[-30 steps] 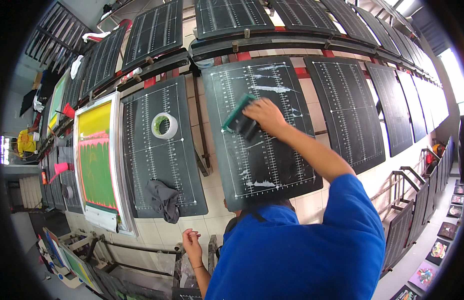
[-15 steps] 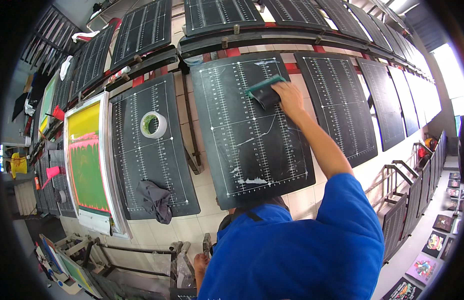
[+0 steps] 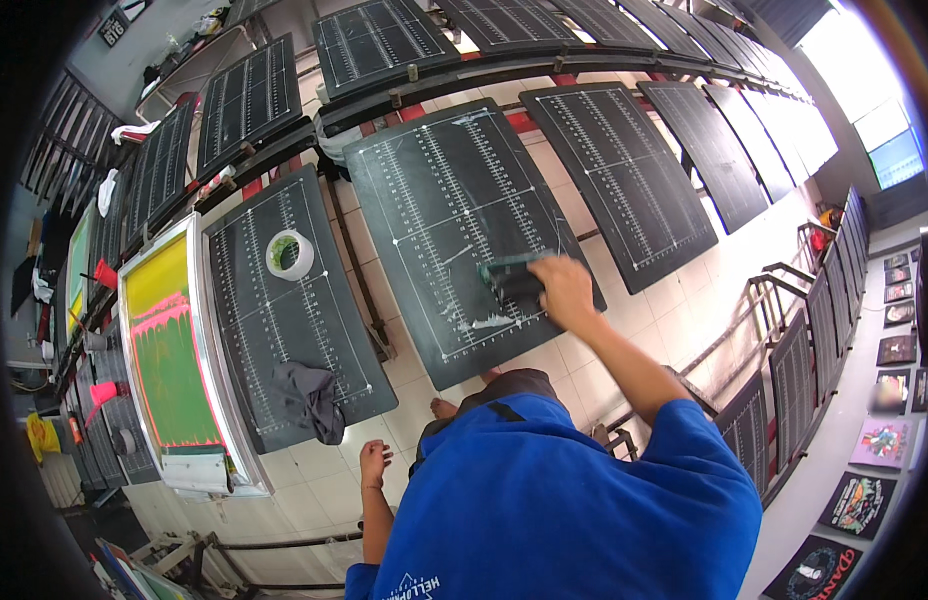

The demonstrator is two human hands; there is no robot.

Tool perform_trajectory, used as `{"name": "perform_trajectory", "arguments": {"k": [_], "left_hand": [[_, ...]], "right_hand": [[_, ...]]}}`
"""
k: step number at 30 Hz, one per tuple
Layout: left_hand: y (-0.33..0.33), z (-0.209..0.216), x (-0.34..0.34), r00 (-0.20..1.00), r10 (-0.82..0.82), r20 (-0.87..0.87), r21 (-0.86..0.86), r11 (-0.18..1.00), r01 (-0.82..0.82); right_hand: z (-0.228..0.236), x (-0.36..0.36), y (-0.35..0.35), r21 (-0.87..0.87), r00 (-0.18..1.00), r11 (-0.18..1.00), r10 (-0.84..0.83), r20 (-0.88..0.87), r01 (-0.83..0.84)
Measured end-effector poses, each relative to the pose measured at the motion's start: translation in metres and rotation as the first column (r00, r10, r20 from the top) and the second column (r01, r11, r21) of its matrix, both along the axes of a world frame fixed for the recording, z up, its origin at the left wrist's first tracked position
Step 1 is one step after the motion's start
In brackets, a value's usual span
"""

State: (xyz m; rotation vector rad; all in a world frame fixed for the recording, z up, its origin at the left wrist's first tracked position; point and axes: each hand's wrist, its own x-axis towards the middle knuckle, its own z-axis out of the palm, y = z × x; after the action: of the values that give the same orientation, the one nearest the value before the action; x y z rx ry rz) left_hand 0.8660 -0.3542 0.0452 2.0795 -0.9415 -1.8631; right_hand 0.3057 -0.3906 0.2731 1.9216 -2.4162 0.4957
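Note:
My right hand (image 3: 566,292) is closed round the dark handle of a squeegee (image 3: 514,278) with a green edge, which rests on the lower part of a black board (image 3: 424,270). White ruler lines and grid marks cover this board, and pale scuffs show near its lower edge. Off to the left, my left hand (image 3: 374,462) hangs over the floor with loosely curled fingers and nothing visible in it. The neighbouring board (image 3: 249,340) carries a roll of tape (image 3: 290,255) and a crumpled dark grey cloth (image 3: 309,398).
A framed printing screen (image 3: 174,365) with yellow, green and pink areas leans at the left. More marked boards (image 3: 619,180) stand in rows along dark rails (image 3: 464,70). A rack of boards (image 3: 789,375) is at the right, beside printed pieces (image 3: 859,505) on the floor.
My right hand has drawn the squeegee down the board, from its upper part toward its lower edge. My left hand has come up into view. The whole view has shifted slightly.

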Motion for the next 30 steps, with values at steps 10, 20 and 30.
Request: {"name": "perform_trajectory", "arguments": {"k": [10,20,30], "left_hand": [[0.044,0.016,0.081,0.998,-0.013,0.065,0.045,0.999,0.010],[0.111,-0.064,0.172,0.910,-0.408,0.078,0.045,0.913,0.405],[0.069,0.003,0.134,0.987,0.158,0.021,0.041,0.986,-0.159]], "right_hand": [[-0.010,-0.038,0.028,0.063,0.973,0.973,-0.218,-0.074,0.223],[-0.015,0.029,0.064,0.002,0.965,0.966,-0.260,-0.022,0.260],[-0.020,0.106,0.044,0.365,0.826,0.745,-0.543,-0.152,0.558]]}}
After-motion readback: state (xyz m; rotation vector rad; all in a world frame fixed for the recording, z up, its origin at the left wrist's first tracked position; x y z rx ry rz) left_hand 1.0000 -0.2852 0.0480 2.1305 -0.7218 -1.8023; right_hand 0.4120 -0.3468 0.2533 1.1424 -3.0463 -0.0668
